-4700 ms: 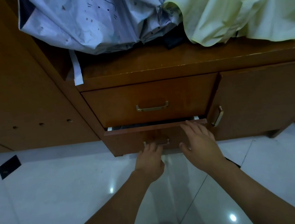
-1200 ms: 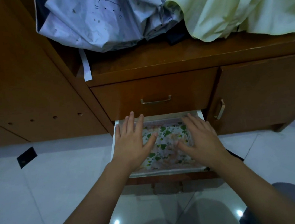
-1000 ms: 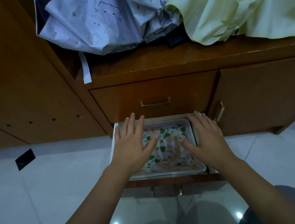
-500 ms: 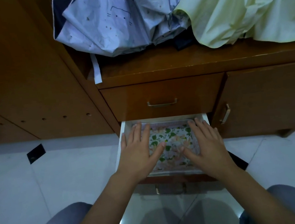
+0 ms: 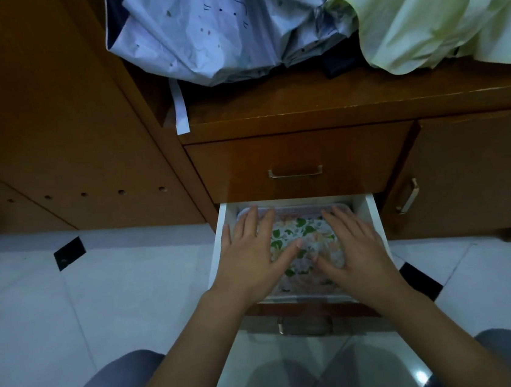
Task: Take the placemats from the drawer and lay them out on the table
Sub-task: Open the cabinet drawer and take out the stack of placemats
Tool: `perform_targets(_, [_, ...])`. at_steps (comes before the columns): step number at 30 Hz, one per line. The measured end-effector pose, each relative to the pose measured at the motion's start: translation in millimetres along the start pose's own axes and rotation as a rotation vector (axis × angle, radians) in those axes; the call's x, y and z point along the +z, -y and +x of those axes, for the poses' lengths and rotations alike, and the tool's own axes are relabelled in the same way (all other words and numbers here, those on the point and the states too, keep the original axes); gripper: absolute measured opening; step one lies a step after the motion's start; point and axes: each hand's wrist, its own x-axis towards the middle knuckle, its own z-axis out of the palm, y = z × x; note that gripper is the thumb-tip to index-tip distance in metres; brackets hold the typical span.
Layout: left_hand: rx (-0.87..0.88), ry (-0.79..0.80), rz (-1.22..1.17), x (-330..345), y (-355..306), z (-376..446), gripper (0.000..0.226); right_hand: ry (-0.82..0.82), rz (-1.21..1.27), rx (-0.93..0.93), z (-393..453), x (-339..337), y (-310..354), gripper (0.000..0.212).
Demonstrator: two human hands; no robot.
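A: Where are we w/ the task?

B: Early, I'd say. Lower drawer (image 5: 372,211) of the wooden cabinet (image 5: 302,114) is pulled out, so that bit's done. Placemats (image 5: 300,232) not lifted yet; they lie flat inside the drawer. No table in view, so taking out, carrying and laying out are all left.

A: How many mats?

B: Can't tell. Looks like a stack w/ a leaf-and-flower print on top and a pale rounded border, but the count is hidden.

A: Hands?

B: Both flat on the top mat, fingers straight and a bit spread, pressing or resting, not curled round anything. Left hand (image 5: 252,257) covers the mats' left part, fingertips near the back-left corner of the drawer. Right hand (image 5: 354,245) covers the right part, near the drawer's right wall. Thumbs point inward, close but apart, w/ print showing between them.

A: Next move needs what?

B: Prob. fingers under an edge; the mats nearly fill the drawer, so little gap at the sides.

A: Anything else around?

B: Upper drawer (image 5: 295,163) closed, right above. Pale blue fabric (image 5: 213,29) and light yellow cloth (image 5: 433,4) piled on the cabinet top.
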Motion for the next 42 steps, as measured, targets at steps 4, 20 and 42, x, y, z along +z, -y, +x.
perform_targets(4, [-0.04, -0.031, -0.083, -13, 5, 12, 0.082, -0.011, 0.003, -0.029, 9, 0, 12, 0.082])
perform_targets(20, [-0.084, 0.097, -0.236, -5, -13, 62, 0.078, 0.005, -0.022, 0.046, 35, -44, 37, 0.076])
perform_targets(42, [-0.556, 0.013, 0.21, -46, -139, -15, 0.067, 0.281, 0.147, -0.295, 52, -63, -60, 0.075])
